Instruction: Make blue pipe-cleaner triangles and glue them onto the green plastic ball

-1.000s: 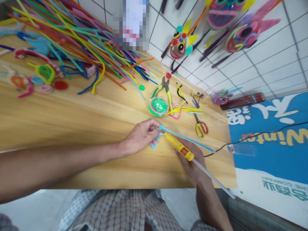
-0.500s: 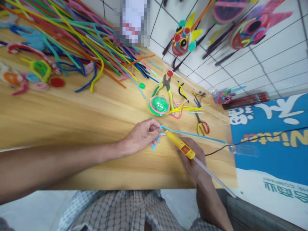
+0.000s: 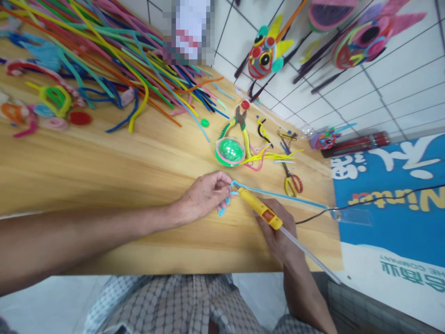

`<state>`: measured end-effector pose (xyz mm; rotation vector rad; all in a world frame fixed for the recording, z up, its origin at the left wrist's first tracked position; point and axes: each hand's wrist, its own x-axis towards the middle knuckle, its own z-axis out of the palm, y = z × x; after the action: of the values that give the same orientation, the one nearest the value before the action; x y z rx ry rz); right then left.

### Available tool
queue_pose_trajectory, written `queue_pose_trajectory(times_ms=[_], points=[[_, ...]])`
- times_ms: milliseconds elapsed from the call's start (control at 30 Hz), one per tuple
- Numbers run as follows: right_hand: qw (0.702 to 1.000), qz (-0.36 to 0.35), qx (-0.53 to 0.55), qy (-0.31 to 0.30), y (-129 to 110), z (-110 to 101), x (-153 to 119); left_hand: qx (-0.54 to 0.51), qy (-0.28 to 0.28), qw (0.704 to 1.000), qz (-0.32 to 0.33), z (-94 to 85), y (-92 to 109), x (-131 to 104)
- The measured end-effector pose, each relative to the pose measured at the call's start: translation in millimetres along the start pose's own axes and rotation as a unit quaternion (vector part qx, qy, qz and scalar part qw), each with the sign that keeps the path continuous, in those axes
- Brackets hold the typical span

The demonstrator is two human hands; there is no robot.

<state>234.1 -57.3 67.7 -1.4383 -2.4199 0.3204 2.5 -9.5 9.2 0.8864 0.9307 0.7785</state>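
Between its fingertips my left hand (image 3: 207,195) pinches a light blue pipe cleaner (image 3: 285,196), whose long end stretches right across the table. A short bent, fuzzy part of it shows below the fingers. My right hand (image 3: 278,232) grips a yellow hot glue gun (image 3: 257,206), with a clear glue stick (image 3: 309,253) sticking out of its back. The gun's nozzle meets the blue pipe cleaner close to my left fingertips; whether glue is coming out is too small to tell. Beyond my hands lies a green shiny dome with a pink rim (image 3: 230,151).
Pliers (image 3: 239,123) lie behind the dome, scissors (image 3: 292,181) to the right. Many coloured pipe cleaners (image 3: 114,55) heap at the far left. Decorated fish figures (image 3: 264,58) stand against the tiled wall. A black cord (image 3: 314,217) runs right over a blue printed board (image 3: 392,171).
The camera view has shifted very slightly. Both hands, the glue gun and the blue pipe cleaner hold nearly the same position.
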Motion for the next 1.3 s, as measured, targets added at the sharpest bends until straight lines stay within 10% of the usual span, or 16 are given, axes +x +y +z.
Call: queue_pose_trajectory(times_ms=[1067,1300], points=[[1.0,0.002,-0.005,0.014,2,2,-5,-0.01,0.002,1.0,0.008,-1.2,-2,0],[0.989,0.105,0.099,0.016,17,-14,-24,-0.011,0.008,1.0,-0.008,-2.0,3,-1]])
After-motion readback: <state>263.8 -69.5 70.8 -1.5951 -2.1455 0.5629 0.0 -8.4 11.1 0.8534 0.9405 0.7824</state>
